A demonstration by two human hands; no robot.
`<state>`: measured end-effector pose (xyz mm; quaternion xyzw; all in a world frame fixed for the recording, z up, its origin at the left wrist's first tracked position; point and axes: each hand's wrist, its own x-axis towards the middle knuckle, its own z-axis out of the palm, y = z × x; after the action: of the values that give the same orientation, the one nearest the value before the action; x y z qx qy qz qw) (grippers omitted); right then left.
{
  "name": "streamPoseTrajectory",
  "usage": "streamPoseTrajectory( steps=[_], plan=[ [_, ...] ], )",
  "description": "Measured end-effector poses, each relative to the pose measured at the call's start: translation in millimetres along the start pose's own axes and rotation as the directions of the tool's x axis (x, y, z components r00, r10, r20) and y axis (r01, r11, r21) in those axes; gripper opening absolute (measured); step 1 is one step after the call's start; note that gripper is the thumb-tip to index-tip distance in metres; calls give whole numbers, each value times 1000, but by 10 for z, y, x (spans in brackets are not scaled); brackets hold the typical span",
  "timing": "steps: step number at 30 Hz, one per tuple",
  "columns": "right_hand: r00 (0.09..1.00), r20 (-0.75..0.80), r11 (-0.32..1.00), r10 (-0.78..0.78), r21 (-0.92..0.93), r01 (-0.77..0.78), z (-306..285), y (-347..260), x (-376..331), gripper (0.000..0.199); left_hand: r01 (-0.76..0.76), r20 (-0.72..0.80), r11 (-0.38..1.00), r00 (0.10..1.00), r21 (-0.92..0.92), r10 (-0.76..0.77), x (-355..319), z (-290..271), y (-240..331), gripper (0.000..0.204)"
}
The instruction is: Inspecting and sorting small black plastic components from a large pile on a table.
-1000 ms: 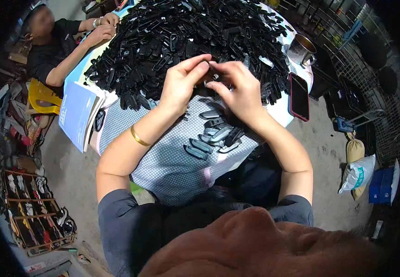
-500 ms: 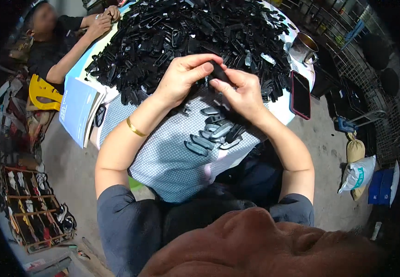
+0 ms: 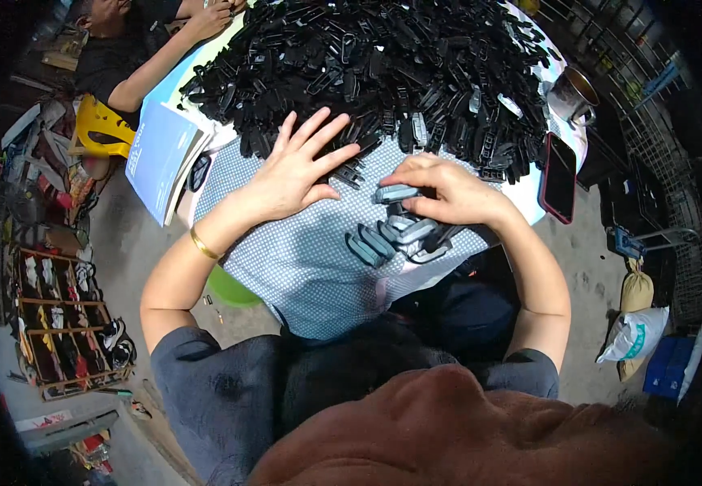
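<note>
A: Thing's loc + axis?
B: Grey-blk piece in R hand, just past the cluster of similar pieces on the cloth-covered worktop. Long axis approx L–R, free end pts L.
A: Grips?
B: R grip pinches piece, thumb vs fingers. L hand: grip spread, fingertips twd blk pile.
A: Diff vs 0.5 s ago?
B: Hands were tog. on a dark piece; now apart, R nearer cluster.

The heap of black parts suggests a workshop.
</note>
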<state>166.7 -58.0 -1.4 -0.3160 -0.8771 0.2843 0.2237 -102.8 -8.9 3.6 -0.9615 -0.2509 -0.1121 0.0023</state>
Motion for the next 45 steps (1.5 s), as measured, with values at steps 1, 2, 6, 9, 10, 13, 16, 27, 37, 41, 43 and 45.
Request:
streamPoseTrajectory(
  steps=[1,2,6,9,10,13,16,27,37,41,43,45],
  plan=[
    [1000,12,1000,-7,0,7,7,-18,-16,36,8,-12,1000,1000,1,-8,14,54,-22,62],
    [1000,25,1000,-13,0,13,14,-38,-31,36,15,-24,1000,1000,2,-15,44,94,-42,60],
    [1000,8,1000,-7,29,7,78,-118,-177,35,-33,-95,999,995,25,35,250,212,-9,51],
    [999,35,994,19,104,-22,79,-228,-315,34,-76,-108,996,991,49,81,378,256,22,50],
    [999,48,993,1,122,-7,70,-252,-346,34,-86,-127,995,987,59,93,412,269,32,49],
    [980,185,977,-71,210,31,-85,-346,-345,33,-82,-172,995,981,61,91,492,329,53,49],
    [958,183,926,221,268,-265,-249,-294,-213,27,-56,-240,997,968,60,69,494,337,79,47],
    [855,-513,731,77,-555,-398,-591,413,613,22,39,-175,923,984,382,30,634,373,498,28],
    [790,-577,871,205,-261,-417,-537,224,320,28,-161,-325,979,939,-122,114,595,311,374,24],
    [749,-659,875,69,-321,-363,-412,97,163,33,-185,-203,976,966,-112,160,566,291,405,28],
    [727,-659,862,192,-241,-446,-399,-25,107,39,-207,-231,968,958,-139,171,562,306,413,28],
    [742,-645,864,183,-254,-434,-374,2,50,40,-230,-261,959,948,-168,182,556,332,421,28]
  ],
)
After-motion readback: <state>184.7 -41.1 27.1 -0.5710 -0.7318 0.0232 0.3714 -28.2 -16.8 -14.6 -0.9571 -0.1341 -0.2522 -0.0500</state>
